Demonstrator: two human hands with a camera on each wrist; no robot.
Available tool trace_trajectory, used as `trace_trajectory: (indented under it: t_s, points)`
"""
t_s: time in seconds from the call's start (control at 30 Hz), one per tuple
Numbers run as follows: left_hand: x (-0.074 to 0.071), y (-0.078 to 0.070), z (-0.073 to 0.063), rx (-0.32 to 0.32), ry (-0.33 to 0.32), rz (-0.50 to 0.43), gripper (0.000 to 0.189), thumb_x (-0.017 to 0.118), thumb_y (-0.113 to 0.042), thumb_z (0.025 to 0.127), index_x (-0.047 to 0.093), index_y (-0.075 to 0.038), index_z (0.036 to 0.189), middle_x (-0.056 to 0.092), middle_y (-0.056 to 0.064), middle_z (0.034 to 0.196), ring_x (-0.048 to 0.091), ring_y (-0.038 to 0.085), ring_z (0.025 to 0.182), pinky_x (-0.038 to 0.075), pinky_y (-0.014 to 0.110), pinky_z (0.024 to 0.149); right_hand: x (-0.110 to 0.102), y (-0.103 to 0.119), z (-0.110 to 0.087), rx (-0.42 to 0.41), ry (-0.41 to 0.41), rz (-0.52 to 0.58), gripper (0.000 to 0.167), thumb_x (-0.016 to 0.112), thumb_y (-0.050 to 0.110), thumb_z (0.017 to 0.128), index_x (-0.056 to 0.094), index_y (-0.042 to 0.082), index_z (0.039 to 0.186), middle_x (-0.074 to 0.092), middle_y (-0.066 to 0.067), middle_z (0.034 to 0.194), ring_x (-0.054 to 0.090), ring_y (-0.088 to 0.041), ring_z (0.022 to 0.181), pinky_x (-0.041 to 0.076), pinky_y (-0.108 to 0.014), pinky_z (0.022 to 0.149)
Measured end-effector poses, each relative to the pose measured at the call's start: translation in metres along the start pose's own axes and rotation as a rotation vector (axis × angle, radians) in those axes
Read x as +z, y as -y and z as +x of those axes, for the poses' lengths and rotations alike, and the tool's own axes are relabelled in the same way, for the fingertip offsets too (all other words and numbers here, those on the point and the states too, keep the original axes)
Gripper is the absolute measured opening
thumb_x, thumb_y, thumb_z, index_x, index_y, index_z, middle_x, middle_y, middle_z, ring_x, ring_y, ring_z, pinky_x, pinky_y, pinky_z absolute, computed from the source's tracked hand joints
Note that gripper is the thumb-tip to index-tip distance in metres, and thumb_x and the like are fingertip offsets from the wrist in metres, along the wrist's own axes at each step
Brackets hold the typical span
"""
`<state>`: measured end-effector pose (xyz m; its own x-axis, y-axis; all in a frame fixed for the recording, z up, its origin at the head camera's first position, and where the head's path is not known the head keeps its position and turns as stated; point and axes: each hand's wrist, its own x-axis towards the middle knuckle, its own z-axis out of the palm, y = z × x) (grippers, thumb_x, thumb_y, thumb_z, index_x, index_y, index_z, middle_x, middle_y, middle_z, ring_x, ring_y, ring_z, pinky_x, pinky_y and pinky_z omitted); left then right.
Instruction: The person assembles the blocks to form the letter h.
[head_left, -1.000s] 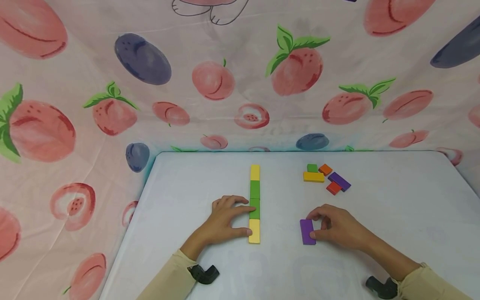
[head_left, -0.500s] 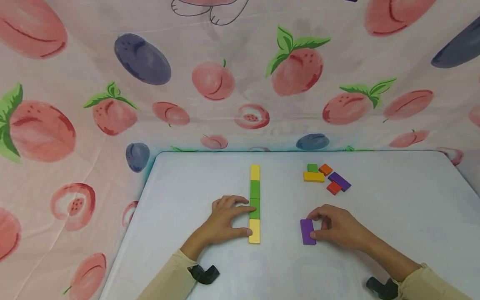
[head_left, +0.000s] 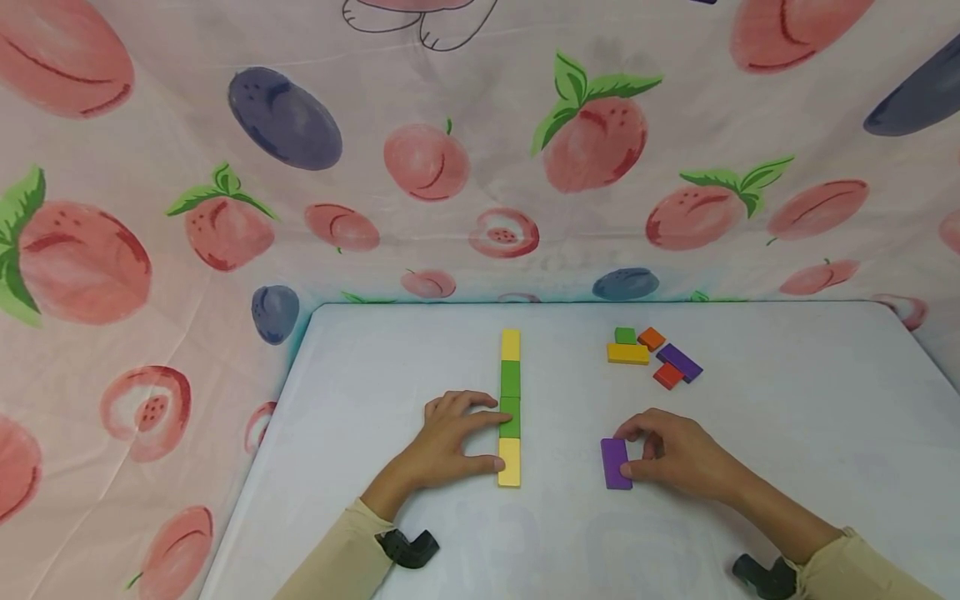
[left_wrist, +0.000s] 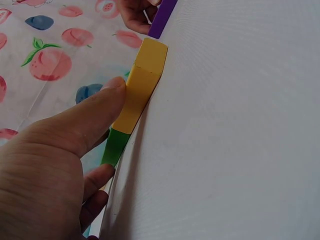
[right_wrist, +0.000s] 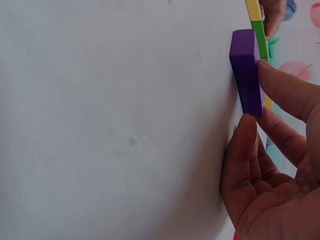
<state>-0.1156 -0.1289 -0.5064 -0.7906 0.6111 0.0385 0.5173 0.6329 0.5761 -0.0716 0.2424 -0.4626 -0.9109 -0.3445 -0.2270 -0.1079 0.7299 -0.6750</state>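
Beyond the white table (head_left: 555, 533), a pale pink cloth (head_left: 480, 92) bears printed red fruits (head_left: 596, 143), some with green leaves (head_left: 570, 79). One printed blue fruit (head_left: 274, 315) sits just beside the table's far left corner; creased cloth shows left of the table.

Right hand (right_wrist: 279, 192): grips the purple block (right_wrist: 247, 72), one fingertip against its right side, another at its lower end.
Block row (right_wrist: 259, 39): yellow and green, end to end, partly hidden behind the purple block.
Left hand (right_wrist: 274, 16): upper right, partly visible.
Desk (right_wrist: 115, 120): white, shadowed beside the right hand.
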Motion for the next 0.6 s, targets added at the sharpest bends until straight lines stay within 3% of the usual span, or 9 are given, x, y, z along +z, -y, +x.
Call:
trace_trajectory:
  t_s: [0.4,0.6]
  points:
    - [-0.001,-0.001,0.0,-0.004,0.0,-0.002,0.062,0.076,-0.058,0.085,0.06,-0.039,0.142,0.049,-0.007,0.146,0.037,0.018,0.136,0.022,0.054,0.109,-0.004,0.001,0.001,0.058,0.02,0.025,0.046,0.084,0.039,0.083,0.068,0.017,0.12,0.069,0.005,0.107,0.058,-0.01,0.083,0.051,-0.021,0.069]
    - [0.0,-0.001,0.0,0.002,-0.001,-0.001,0.062,0.076,-0.058,0.085,0.06,-0.039,0.142,0.049,-0.007,0.147,0.037,0.018,0.136,0.022,0.054,0.109,-0.02,-0.003,0.005,0.108,-0.058,0.011,0.036,0.076,0.04,0.091,0.07,0.019,0.12,0.07,0.005,0.104,0.06,-0.016,0.092,0.053,-0.023,0.072]
